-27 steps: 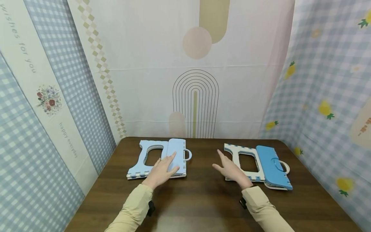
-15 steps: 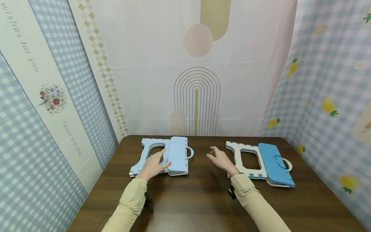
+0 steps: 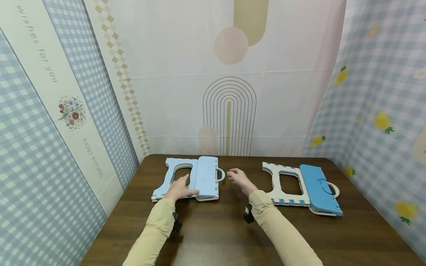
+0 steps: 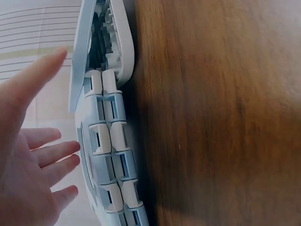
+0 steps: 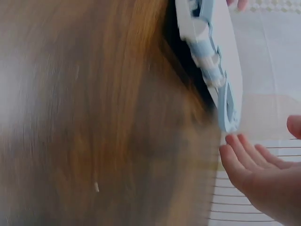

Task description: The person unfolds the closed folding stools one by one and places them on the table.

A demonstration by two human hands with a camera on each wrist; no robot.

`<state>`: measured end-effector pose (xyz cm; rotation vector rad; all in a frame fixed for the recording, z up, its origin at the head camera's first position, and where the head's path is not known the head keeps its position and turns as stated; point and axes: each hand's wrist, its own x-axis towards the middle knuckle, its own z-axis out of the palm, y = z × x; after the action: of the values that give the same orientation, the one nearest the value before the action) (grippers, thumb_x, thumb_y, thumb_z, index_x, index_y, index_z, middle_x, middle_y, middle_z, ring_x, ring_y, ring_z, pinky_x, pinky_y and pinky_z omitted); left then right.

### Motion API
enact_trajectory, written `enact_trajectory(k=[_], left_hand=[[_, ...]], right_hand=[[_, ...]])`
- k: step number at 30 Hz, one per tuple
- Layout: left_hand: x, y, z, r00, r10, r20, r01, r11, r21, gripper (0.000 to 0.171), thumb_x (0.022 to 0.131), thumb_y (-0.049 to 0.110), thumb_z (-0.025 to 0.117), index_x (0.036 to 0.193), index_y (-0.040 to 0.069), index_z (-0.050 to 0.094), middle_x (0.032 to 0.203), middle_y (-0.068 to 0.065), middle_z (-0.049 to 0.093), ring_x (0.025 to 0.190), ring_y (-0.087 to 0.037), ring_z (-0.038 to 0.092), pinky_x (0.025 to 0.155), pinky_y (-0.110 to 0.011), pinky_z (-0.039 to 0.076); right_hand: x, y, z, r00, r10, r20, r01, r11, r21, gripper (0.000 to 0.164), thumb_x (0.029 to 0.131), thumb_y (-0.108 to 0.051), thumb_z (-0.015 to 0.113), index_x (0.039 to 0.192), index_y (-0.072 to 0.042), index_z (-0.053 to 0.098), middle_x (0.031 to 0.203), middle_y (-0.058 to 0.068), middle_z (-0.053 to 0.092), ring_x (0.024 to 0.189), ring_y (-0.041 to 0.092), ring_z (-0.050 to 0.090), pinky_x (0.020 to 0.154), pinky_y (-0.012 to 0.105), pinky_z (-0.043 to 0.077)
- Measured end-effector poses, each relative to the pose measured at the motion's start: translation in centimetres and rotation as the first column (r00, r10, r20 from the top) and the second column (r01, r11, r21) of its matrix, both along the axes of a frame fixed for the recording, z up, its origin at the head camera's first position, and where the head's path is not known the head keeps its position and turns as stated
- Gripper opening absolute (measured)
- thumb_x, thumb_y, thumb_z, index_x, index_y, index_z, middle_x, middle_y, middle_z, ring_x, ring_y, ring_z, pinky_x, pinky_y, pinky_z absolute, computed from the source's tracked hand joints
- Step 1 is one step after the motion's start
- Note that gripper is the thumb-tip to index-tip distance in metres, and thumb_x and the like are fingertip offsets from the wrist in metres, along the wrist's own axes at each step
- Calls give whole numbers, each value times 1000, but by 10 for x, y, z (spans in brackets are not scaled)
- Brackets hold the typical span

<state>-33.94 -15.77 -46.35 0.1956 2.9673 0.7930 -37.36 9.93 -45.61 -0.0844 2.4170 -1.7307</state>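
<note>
A pale blue folding stool, folded flat, lies on the left of the table with its loop handle pointing right. My left hand is over its near edge, fingers spread and thumb toward the seat panel. In the left wrist view that hand's fingertips come close to the hinged side. My right hand is just right of the handle, its fingers slightly bent and holding nothing. The right wrist view has those fingertips right by the handle's end.
A second folded stool, white with a deeper blue seat, lies on the right of the brown wooden table. A patterned cloth hangs behind the table, with checked cloth on the right side.
My right hand has moved left from beside the blue and white stool to the pale stool's handle. My left hand has drawn back from the seat panel toward the near edge. The view has shifted slightly.
</note>
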Motion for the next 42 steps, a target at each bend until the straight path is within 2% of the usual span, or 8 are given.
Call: enact_trajectory(k=[1,6,9,11,18,26,35,42], left_hand=[[0,0,1,1000,4,12,-4,1000,0,92,71,49,68,140,3,27,140,-21,34,129,-39,32,104,-53,28],[0,-1,1,999,1,52,-2,1000,22,94,69,47,71,140,2,28,140,-20,35,129,-39,32,103,-52,31],[0,-3,-2,997,-12,72,10,1000,29,95,67,46,74,139,2,30,140,-19,37,127,-37,35,100,-50,35],[0,-5,-5,996,-17,91,14,999,28,94,67,44,75,139,3,31,140,-19,37,127,-37,36,100,-49,36],[5,-7,-19,998,-15,59,13,1000,25,76,70,31,75,133,6,42,133,-18,46,125,-40,37,100,-51,35],[6,-3,-28,997,44,-56,-43,999,13,60,71,16,75,125,3,51,123,-19,54,122,-44,39,101,-51,34],[10,3,-26,988,36,-149,-51,993,-102,55,67,17,78,115,0,56,101,-18,64,93,-35,59,83,-43,47],[16,6,-20,991,30,-131,-42,995,-87,58,69,19,76,119,1,53,99,-16,64,86,-30,59,75,-41,49]], right_hand=[[-1,-2,-4,1000,-4,9,4,1000,-26,44,94,-18,40,128,9,37,125,29,47,115,38,47,97,45,41],[-86,5,-110,1000,-18,12,20,985,-172,53,89,-35,51,126,2,42,107,15,57,91,24,59,77,34,51],[-117,4,-153,997,-15,69,33,962,-272,57,89,-36,52,127,5,39,104,19,57,86,23,60,72,32,53],[-105,-2,-141,986,-31,167,86,939,-333,57,91,-31,49,131,6,33,111,25,53,95,26,60,81,34,52],[-19,-25,-43,926,20,377,207,809,-550,53,96,-18,35,137,10,20,137,36,26,126,42,36,103,44,35],[-7,-23,-32,888,167,428,191,713,-674,54,97,-21,34,139,6,14,143,32,15,133,42,21,106,52,27],[-7,-20,-36,880,221,421,162,693,-702,53,97,-17,30,141,4,10,143,33,13,133,45,18,108,52,22],[-7,-20,-29,925,41,377,194,804,-563,42,95,-8,34,129,17,33,126,37,41,104,43,55,92,49,44]])
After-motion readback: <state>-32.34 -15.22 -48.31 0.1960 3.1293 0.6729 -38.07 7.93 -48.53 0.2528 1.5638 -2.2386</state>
